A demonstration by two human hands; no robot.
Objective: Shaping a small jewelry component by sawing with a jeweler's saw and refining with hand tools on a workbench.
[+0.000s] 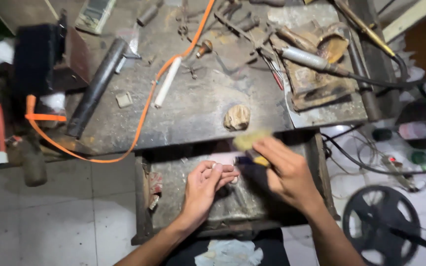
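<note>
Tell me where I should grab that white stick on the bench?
Probably around the middle of the white stick, coming straight down from above. It lies flat and slanted on the workbench, with the orange cable close along its left side, so fingers fit best across its width.

A worn, matt grey workbench top (198, 108) with a rough, stained surface fills the upper frame. Across it runs a smooth, glossy orange cable (146, 106), beside a dull black metal tube (94, 88) at left. Rusty, pitted metal tools (316, 74) lie at upper right; pale crumpled cloth (229, 253) sits at the bottom centre.
</note>
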